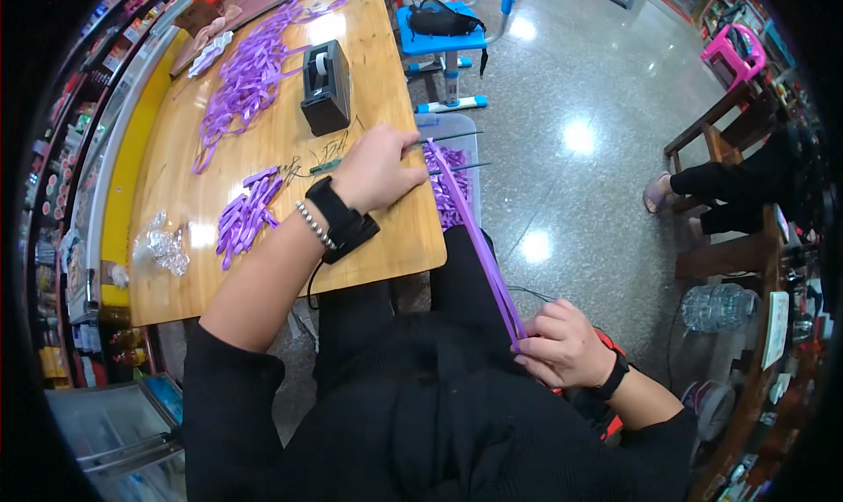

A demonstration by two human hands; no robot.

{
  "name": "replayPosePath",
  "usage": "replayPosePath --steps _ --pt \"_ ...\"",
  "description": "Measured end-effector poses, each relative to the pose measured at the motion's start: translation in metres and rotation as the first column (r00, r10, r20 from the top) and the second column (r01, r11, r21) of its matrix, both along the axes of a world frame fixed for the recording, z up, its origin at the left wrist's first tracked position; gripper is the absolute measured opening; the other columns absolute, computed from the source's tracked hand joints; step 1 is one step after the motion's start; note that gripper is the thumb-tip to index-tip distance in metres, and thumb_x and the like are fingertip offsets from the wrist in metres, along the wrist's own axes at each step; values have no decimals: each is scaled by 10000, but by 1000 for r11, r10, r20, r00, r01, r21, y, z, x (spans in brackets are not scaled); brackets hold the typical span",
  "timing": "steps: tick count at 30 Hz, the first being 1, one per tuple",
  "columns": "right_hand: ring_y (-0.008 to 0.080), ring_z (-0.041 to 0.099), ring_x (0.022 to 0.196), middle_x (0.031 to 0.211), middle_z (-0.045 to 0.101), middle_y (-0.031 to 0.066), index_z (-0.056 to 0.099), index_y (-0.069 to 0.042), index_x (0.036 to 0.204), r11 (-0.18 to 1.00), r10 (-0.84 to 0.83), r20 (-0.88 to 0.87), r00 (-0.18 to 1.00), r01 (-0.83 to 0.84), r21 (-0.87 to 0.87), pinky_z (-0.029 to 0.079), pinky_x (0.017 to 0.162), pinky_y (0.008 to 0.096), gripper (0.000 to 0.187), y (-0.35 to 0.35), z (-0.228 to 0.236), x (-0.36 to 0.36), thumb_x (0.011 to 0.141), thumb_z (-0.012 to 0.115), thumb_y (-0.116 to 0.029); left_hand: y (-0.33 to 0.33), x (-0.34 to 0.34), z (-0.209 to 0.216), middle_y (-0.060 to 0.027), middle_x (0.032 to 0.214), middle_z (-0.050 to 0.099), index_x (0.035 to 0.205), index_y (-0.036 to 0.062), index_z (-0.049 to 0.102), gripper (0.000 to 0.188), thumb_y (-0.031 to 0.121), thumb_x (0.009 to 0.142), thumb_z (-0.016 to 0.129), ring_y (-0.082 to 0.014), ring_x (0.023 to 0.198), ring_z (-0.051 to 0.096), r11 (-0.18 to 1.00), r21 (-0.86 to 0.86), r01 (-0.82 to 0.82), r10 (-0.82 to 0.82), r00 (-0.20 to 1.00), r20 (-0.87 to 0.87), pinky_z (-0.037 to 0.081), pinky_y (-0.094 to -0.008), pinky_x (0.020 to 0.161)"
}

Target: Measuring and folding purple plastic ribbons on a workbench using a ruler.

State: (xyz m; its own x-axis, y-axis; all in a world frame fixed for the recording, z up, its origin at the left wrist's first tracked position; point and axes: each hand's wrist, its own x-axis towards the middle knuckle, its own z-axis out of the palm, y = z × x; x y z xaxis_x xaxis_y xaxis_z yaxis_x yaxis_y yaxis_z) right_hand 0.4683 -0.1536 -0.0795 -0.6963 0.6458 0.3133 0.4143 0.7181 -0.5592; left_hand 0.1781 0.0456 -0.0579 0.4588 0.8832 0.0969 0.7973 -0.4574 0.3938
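Hands at both ends of a stretched purple ribbon

Your left hand [379,167] is over the right edge of the table [399,234], thumb and forefinger closed on two thin dark rods [465,135] that stick out past the edge. Whether the rods belong to one tool, you cannot tell from here; a dark green piece [323,166] shows on the other side of your hand. The purple ribbon [479,239] meets the rods just beyond your fingertips and slants down in several taut strands to your right hand [566,344], which pinches its lower end between thumb and fingers, clear of the table and above your right thigh.

Below the rods, beside the table, a clear bin [477,186] holds many purple ribbon pieces [448,205]. On the table, left of your left hand, you have a bundle of short purple strips [250,212]. A long purple tangle [246,81] lies farther off, with a black tape dispenser [327,98] just to its right. Crumpled clear wrap [165,243] sits near the left edge. Beyond the table, a black bag [446,19] rests on a blue stool [421,39].
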Motion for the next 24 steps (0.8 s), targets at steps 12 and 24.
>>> replayPosePath --steps 12,24 --pt "179 532 664 780 580 13 636 -96 790 981 52 -131 990 -26 191 385 601 321 165 6 31 -13 706 760 -165 10 22 1 -89 726 632 1149 -38 639 555 251 698 785 -169 667 618 990 -138 -41 49 997 56 501 -302 640" --pt "187 536 643 764 589 15 649 -92 793 978 39 -163 986 -4 211 383 600 327 159 6 31 -11 691 761 -136 23 22 -9 -147 743 695 936 24 735 228 170 765 697 -247 676 679 992 107 -73 76 997 -21 530 -349 659"
